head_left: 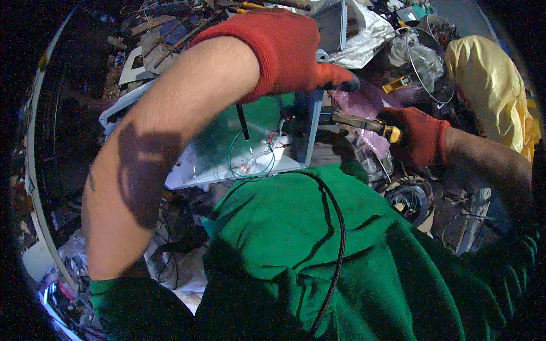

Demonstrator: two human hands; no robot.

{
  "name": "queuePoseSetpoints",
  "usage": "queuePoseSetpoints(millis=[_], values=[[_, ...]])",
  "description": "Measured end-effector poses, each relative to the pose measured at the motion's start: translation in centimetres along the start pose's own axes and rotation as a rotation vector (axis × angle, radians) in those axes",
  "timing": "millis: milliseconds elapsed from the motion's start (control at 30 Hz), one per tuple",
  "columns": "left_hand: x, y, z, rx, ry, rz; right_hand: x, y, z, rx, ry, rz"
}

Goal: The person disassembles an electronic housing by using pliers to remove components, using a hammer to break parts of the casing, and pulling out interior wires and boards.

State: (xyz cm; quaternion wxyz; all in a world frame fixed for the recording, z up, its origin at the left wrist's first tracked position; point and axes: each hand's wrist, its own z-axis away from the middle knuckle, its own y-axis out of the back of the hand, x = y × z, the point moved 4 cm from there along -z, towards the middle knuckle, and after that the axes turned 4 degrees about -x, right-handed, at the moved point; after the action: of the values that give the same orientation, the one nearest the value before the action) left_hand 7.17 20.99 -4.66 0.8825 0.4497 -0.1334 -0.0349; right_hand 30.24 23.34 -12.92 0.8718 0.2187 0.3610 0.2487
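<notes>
A pale grey open box [314, 131] lies tilted before me, with thin green and red wires [273, 149] inside it. My left hand [284, 51], in a red glove with dark fingertips, is bent over the box's far right corner and grips it; most of its fingers are hidden. To the right of the box, my right hand [412, 133], also red-gloved, is closed round a tool [364, 121] with a worn brownish shaft and a yellow part near the grip. The tool's tip reaches the box's right wall; its exact kind is unclear.
Scrap lies all around. A white sack [364, 37] is beyond the box, a yellowish sack [483, 85] at the far right. Clear plastic [418, 59] and a yellow piece [396, 84] lie between them. A coil of dark cable [410, 200] sits at the right. A black cord [340, 244] crosses my green clothing.
</notes>
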Motion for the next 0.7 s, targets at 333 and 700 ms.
queuePoseSetpoints(millis=[333, 700], values=[[-4.0, -0.8, -2.5, 0.081, -0.026, -0.041, 1.5, 1.1, -2.7, 0.306, 0.073, 0.236], [-16.2, -2.4, -7.6, 0.084, -0.365, 0.362, 2.7, 6.1, -6.5, 0.783, 0.145, 0.691]])
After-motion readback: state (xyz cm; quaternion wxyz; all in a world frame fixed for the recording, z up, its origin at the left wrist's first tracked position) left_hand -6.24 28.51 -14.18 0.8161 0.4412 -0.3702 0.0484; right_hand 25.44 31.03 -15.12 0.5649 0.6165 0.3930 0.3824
